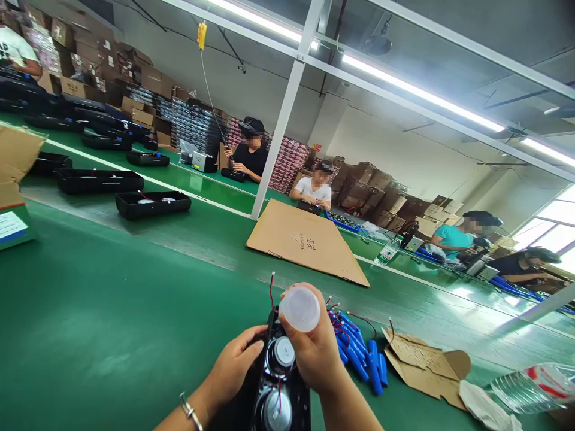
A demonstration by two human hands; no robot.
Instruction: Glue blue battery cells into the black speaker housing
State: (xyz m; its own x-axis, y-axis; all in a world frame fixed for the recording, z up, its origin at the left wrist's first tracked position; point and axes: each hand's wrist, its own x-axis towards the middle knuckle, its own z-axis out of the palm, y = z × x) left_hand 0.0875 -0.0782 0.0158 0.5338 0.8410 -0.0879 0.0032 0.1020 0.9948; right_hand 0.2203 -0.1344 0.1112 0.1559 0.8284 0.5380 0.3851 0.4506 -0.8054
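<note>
My left hand [233, 366] grips the left edge of a black speaker housing [282, 392] that stands on the green belt, with two round speaker cones facing up and red wires rising from it. My right hand [315, 350] holds a small translucent white bottle [300, 309] upside down above the housing's upper end. A pile of blue cylindrical battery cells [359, 353] with red wires lies just right of my right hand.
Black housings [153, 204] sit spaced along the green conveyor [112, 311] to the left. A flat cardboard sheet [305, 242] lies ahead, torn cardboard [426, 368] and a plastic bottle [534, 386] at right. Several seated workers across the line; stacked cartons behind them.
</note>
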